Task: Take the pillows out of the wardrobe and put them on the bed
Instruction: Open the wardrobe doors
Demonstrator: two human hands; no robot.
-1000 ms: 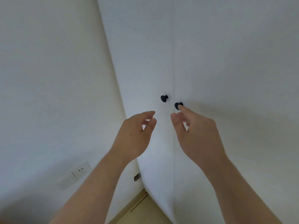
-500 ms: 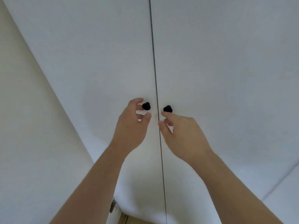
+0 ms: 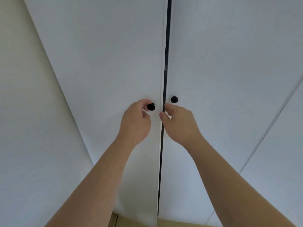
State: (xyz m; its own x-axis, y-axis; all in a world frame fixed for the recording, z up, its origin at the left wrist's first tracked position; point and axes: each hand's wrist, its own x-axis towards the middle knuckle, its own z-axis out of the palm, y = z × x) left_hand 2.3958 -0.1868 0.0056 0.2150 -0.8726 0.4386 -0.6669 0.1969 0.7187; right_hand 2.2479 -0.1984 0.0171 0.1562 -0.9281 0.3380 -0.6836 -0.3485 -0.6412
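Head view shows your left hand (image 3: 134, 123) with fingers closed on the round black knob (image 3: 151, 106) of the white left wardrobe door (image 3: 106, 63), pulled slightly ajar. Your right hand (image 3: 180, 125) has fingers loosely apart at the door edge, just below the second black knob (image 3: 174, 99). Pillows are not visible.

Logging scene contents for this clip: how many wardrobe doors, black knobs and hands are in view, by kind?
Wardrobe doors: 2, the left door and the right door
Black knobs: 2, the left knob and the right knob
Hands: 2, the left hand and the right hand
Total: 6
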